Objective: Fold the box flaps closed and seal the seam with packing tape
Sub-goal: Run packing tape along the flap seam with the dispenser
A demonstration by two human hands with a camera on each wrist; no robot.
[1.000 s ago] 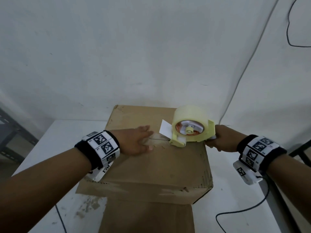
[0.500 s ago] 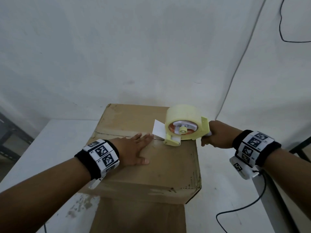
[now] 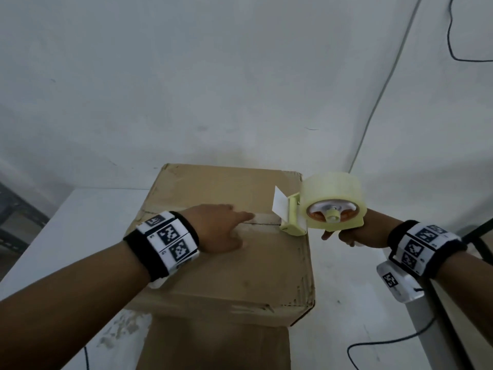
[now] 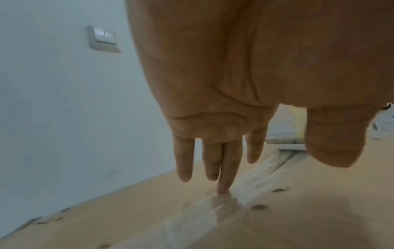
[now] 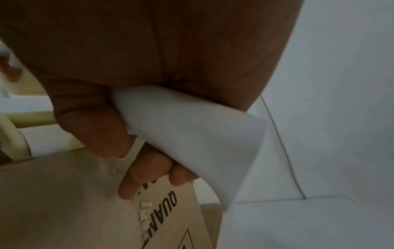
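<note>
A brown cardboard box point(image 3: 240, 276) stands on a white table with its top flaps folded shut. Clear tape point(image 4: 215, 212) lies along the centre seam. My left hand point(image 3: 224, 231) lies flat on the box top, fingers point(image 4: 226, 170) straight, one fingertip pressing the tape. My right hand point(image 3: 354, 236) grips the white handle point(image 5: 192, 131) of a yellow tape dispenser point(image 3: 325, 206) carrying a clear tape roll point(image 3: 333, 188). The dispenser's front end sits at the box's right edge, over the seam.
The white table point(image 3: 88, 222) runs left and right of the box, against a white wall. A black cable point(image 3: 386, 343) lies on the table at the right, beside a grey post point(image 3: 426, 329). A light switch point(image 4: 103, 39) is on the wall. Dark shelving point(image 3: 13, 214) stands at far left.
My right hand has pulled the dispenser rightward along the seam to the box's right edge. My left hand has stayed flat on the top, following the tape.
</note>
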